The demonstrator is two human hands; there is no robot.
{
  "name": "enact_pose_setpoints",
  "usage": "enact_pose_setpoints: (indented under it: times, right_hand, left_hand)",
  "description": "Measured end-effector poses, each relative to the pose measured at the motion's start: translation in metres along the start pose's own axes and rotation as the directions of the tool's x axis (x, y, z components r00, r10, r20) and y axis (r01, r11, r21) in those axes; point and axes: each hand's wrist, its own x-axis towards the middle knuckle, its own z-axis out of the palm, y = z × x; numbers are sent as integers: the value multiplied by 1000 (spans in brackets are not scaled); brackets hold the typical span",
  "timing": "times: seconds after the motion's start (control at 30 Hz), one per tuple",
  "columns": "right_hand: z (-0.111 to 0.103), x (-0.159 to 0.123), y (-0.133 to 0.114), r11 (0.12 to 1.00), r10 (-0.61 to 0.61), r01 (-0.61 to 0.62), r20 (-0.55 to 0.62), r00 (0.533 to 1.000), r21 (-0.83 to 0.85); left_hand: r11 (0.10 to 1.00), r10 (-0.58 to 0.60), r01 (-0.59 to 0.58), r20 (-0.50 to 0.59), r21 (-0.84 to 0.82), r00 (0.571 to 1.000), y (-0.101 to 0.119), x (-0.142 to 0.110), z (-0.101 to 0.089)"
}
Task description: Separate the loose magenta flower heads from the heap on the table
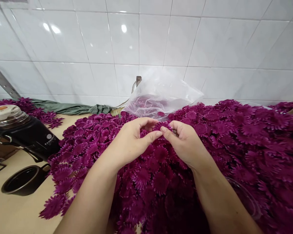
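Between my two hands, above the middle of a large heap, is a purple artificial flower head (163,124). My left hand (136,138) pinches its left side with thumb and fingers. On the other side, my right hand (183,138) grips it, the thumb pressed on its front edge. Both thumbs nearly meet at the flower; the fingertips behind it are partly hidden. All around and below lie many similar purple flower heads (244,130), piled loosely. Just behind my hands a clear plastic bag (166,87) stands crumpled with some purple pieces in it.
On the left a black flask (29,136) with a white lid leans beside a dark mug (24,180). A green cloth (70,107) runs along the tiled wall (151,39). A clear round plastic rim (249,198) shows near my right forearm. The tan tabletop (19,214) appears at lower left.
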Motion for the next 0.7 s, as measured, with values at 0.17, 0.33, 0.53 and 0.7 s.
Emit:
enact_pose_setpoints:
  times: [0.17,0.33,0.53,0.7]
  right_hand:
    - [1,0,4,998,15,-15,-1,1000,59]
    - [3,0,4,987,-100,100,-13,995,124]
    - [-7,-9,-3,993,-102,95,102,990,69]
    - [-46,-40,-11,938,-133,111,-47,990,-328]
  left_hand:
    - [999,35,-37,-98,-19,995,-3,2,11]
    - [981,-125,124,2,-149,992,-4,4,12]
    - [999,25,-31,-150,-39,988,-7,6,16]
    - [999,14,-25,-267,-37,964,-9,7,8]
